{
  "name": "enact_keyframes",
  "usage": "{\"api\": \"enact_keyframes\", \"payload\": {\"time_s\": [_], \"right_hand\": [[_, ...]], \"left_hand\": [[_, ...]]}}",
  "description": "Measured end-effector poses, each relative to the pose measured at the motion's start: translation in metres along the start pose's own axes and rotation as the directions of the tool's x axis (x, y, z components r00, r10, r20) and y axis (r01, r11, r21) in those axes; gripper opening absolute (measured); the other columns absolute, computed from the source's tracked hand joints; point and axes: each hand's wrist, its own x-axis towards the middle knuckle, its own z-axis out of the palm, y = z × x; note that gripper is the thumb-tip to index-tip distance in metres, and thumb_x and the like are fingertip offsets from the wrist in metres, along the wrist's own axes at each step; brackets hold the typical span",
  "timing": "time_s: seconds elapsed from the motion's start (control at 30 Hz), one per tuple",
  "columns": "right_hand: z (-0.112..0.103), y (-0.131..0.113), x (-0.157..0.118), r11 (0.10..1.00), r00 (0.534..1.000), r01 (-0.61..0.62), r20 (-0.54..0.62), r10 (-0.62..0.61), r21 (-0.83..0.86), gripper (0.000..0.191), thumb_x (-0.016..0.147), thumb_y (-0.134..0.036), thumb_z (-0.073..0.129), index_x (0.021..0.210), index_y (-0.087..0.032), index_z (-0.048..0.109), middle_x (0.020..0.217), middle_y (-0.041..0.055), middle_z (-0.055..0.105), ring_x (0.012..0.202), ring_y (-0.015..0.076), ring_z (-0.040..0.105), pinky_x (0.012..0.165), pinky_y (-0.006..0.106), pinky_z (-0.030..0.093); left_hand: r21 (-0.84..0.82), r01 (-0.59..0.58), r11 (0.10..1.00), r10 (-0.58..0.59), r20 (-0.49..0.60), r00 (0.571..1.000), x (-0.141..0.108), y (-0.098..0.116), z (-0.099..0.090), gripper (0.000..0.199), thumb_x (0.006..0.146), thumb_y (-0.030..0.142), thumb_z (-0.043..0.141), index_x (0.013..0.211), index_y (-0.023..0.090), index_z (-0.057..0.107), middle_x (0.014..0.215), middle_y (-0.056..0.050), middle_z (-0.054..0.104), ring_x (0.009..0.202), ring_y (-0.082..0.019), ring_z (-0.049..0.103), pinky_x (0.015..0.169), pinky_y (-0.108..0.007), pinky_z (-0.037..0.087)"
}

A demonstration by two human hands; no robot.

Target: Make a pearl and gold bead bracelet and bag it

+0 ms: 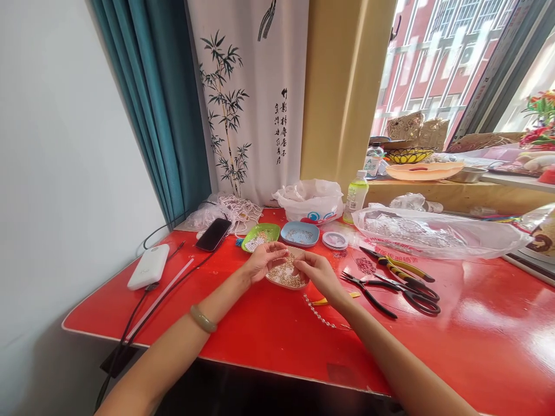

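Observation:
My left hand (pixel 263 261) is at the left rim of a pale dish (pixel 286 285) of small gold beads (pixel 284 271). Its thumb and fingertips are pinched together; a tiny pale spot shows there, too small to name. Over the dish's right side, my right hand (pixel 315 270) has thumb and forefinger closed, and what they hold is not clear. A strand of silvery beads (pixel 318 315) curves over the red table below my right wrist, beside a yellow strip (pixel 323 301). Just behind are a green dish (pixel 271 228) of pale beads and a blue dish (pixel 299 225) holding small pieces.
Pliers with yellow-black handles (pixel 399 268), black-handled pliers (pixel 373 297) and scissors (pixel 418 297) lie right. Small red beads (pixel 365 265) and a round lid (pixel 335 240) are nearby. Plastic bags (pixel 433 231) and a bottle (pixel 356 196) stand behind; a phone (pixel 213 234) and power bank (pixel 148 266) lie left.

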Motion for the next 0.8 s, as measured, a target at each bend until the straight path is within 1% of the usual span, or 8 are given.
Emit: {"api": "enact_keyframes", "payload": {"time_s": [0.4,0.67,0.8], "right_hand": [[0.001,-0.010,-0.003,1.000,0.999,-0.019,0.030,0.018,0.010,0.014,0.066,-0.026,0.050,0.055,-0.017,0.051,0.051,-0.0015,0.056,0.042,0.0077,0.043,0.043,0.021,0.033],[0.001,-0.007,-0.001,1.000,0.999,-0.030,0.025,0.030,0.006,0.013,0.066,-0.025,0.050,0.056,-0.017,0.051,0.051,-0.0013,0.056,0.042,0.0072,0.042,0.042,0.020,0.032],[0.001,-0.007,-0.001,0.999,0.999,-0.037,0.028,0.037,-0.008,0.014,0.067,-0.025,0.050,0.056,-0.017,0.051,0.052,-0.0012,0.056,0.043,0.0077,0.044,0.043,0.020,0.034]], "left_hand": [[-0.002,0.007,1.000,-0.007,-0.020,1.000,-0.003,0.003,0.005,0.016,0.060,0.010,0.069,0.071,0.010,0.058,0.068,-0.002,0.062,0.063,-0.007,0.059,0.065,-0.018,0.047],[0.012,0.002,1.000,-0.002,-0.007,1.000,-0.003,0.003,0.004,0.019,0.057,0.012,0.071,0.071,0.010,0.059,0.069,-0.001,0.061,0.064,-0.008,0.058,0.066,-0.020,0.047],[0.027,-0.006,1.000,0.006,-0.015,1.000,-0.003,0.004,0.004,0.020,0.056,0.013,0.072,0.071,0.010,0.059,0.068,-0.001,0.061,0.063,-0.007,0.058,0.066,-0.020,0.046]]}}
